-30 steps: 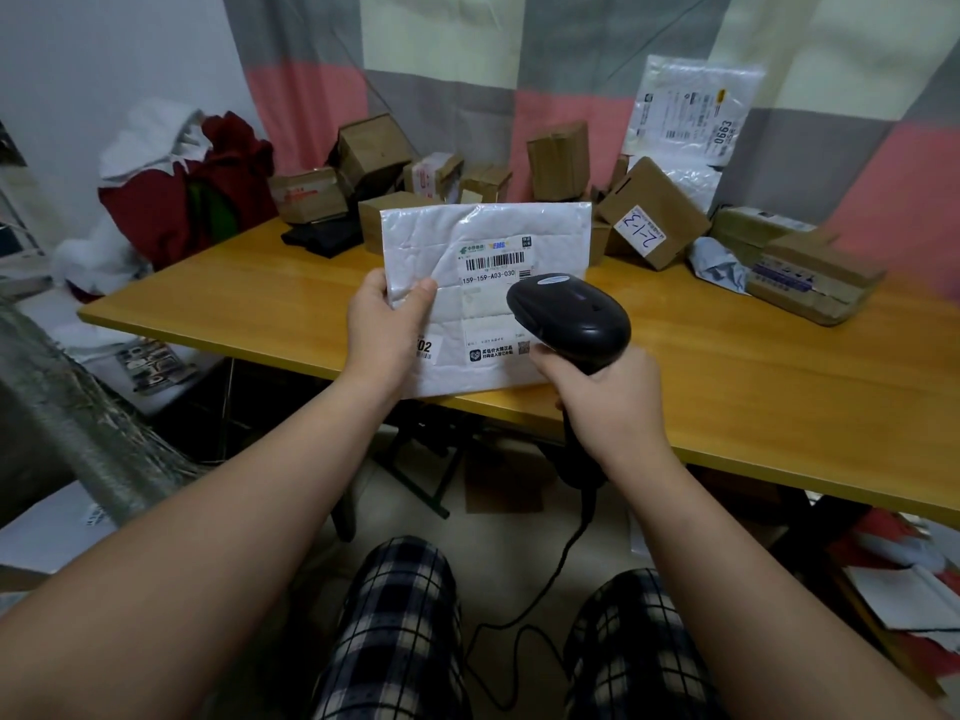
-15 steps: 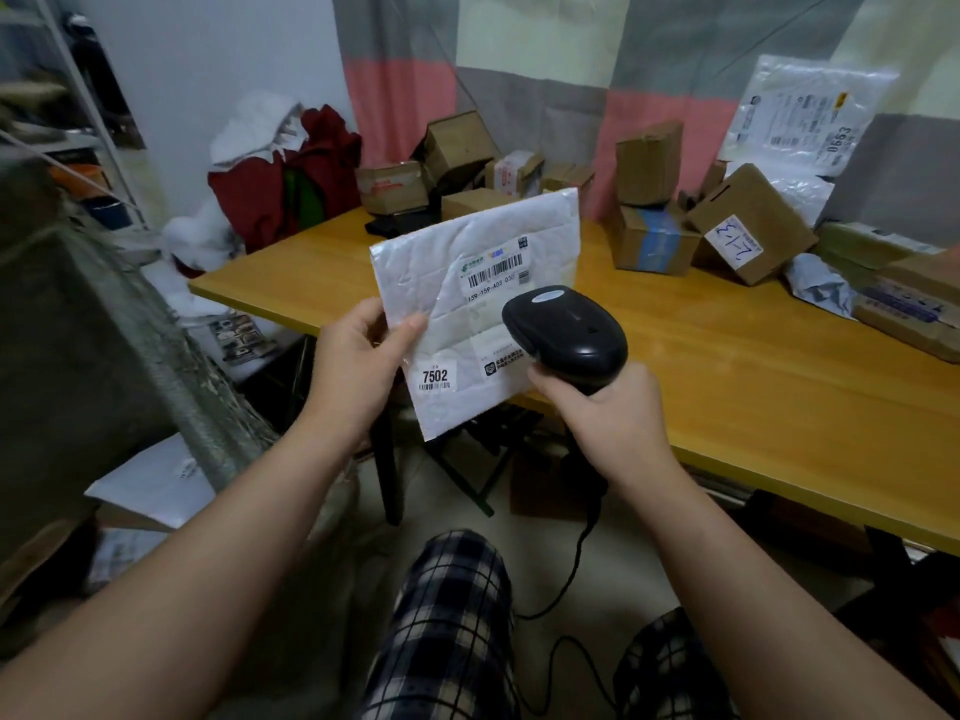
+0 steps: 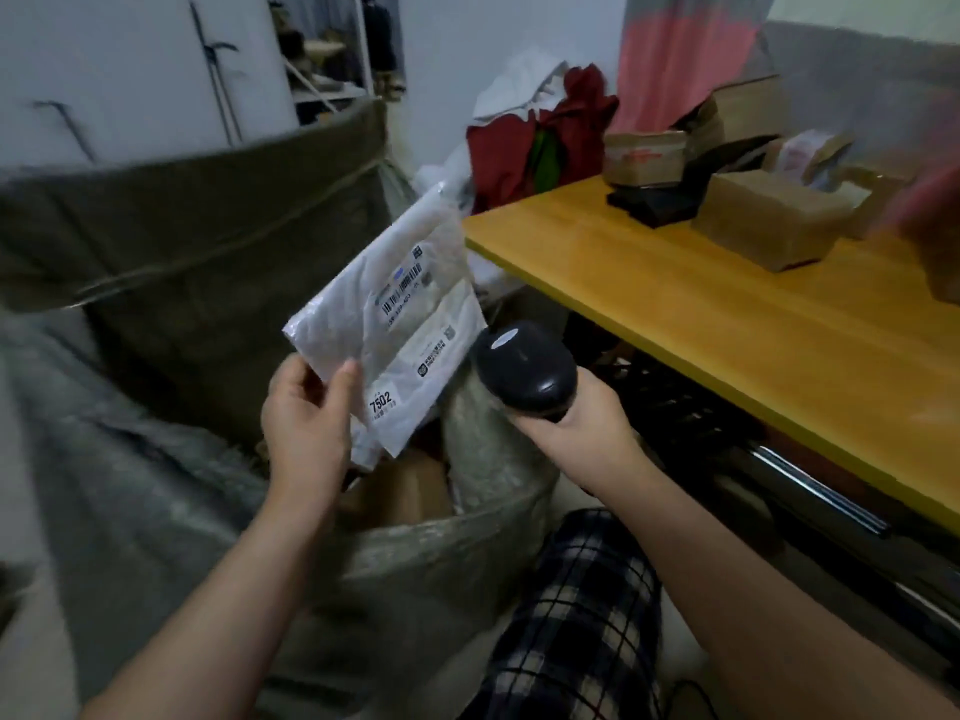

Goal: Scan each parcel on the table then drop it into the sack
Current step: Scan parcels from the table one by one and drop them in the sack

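Our left hand (image 3: 306,433) pinches a tilted white parcel (image 3: 395,324) by its lower corner, above the sack (image 3: 457,543). Our right hand (image 3: 582,428) wraps its fingers round the black scanner (image 3: 524,374), right of the sack's open mouth, near the table (image 3: 701,324) edge.

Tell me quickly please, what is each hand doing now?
Left hand: closed on the white parcel, held over the sack.
Right hand: closed on the scanner.

Left hand (image 3: 306,423) pinching, right hand (image 3: 576,423) in closed grip.
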